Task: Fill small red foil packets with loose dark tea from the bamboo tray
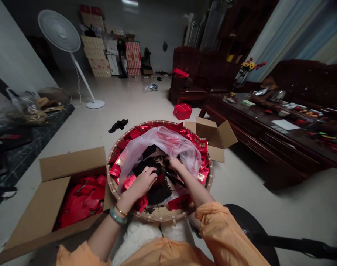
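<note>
A round woven bamboo tray (pixel 110 186) rests in front of me, bearing several red foil packets (pixel 200 144) around a clear plastic bag (pixel 162 136). Dark dry leaves, like loose tea (pixel 160 194), spill from the bag's open mouth. My left hand (pixel 146 180) is closed over a red packet (pixel 158 181) at the leaves, its fingers curled on the top edge. Inside the bag's mouth, my right hand (pixel 176 164) has its fingers closed; what they hold is hidden. A thin dark stick-like thing (pixel 175 179) lies beneath the right wrist.
On the left, an open carton (pixel 54 162) holds many red packets (pixel 85 199). Another open carton (pixel 212 136) sits beyond the tray, near a red box (pixel 182 111). A dark wooden table (pixel 257 136) stands right. A black round base (pixel 248 225) is beside me; a white fan (pixel 95 104) stands farther off.
</note>
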